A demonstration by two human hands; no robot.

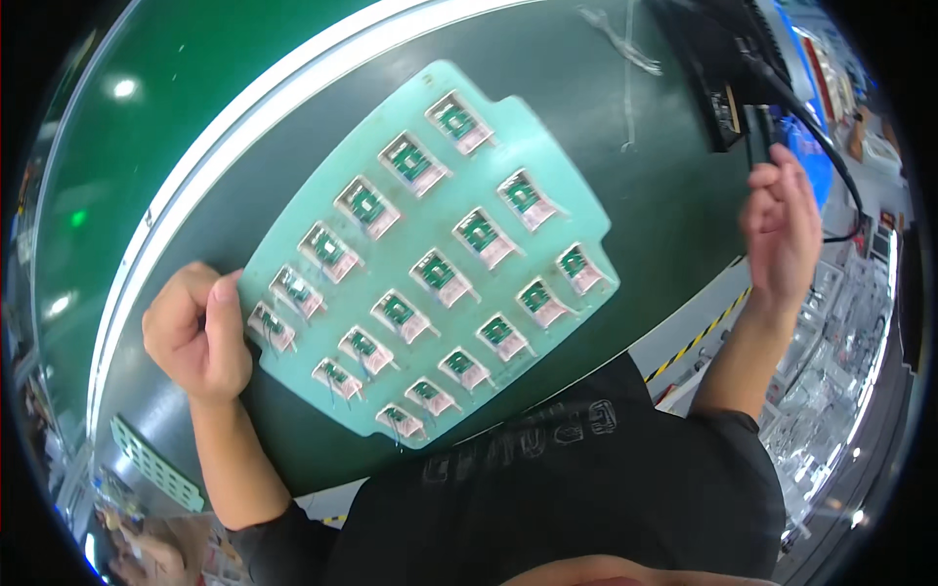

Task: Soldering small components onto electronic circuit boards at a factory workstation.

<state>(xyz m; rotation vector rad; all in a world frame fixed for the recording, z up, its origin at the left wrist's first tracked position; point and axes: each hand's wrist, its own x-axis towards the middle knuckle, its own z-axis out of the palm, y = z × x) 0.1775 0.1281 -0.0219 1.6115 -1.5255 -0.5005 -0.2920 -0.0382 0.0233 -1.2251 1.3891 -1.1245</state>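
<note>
A pale green fixture board (430, 225) with rows of cut-out slots fills the middle of the view, tilted over the dark green table. In its slots sit several small green circuit boards (366, 206), each beside a pale pinkish-white piece, some with thin wires. My left hand (202, 327) grips the board's left edge, thumb on top and fingers curled. Off to the right, my right hand (785, 225) is raised apart from the board. Its palm faces inward, its fingers are loosely bent and apart, and I see nothing in them. Its fingertips are close to a dark upright block (758, 137).
Black equipment (718, 83) with a thick black cable (848, 181) stands at the far right. Clear plastic strips (620, 41) lie nearby. A white rail (234, 132) curves along the table's far side. Another perforated green board (156, 464) and a person's arm (156, 552) appear lower left.
</note>
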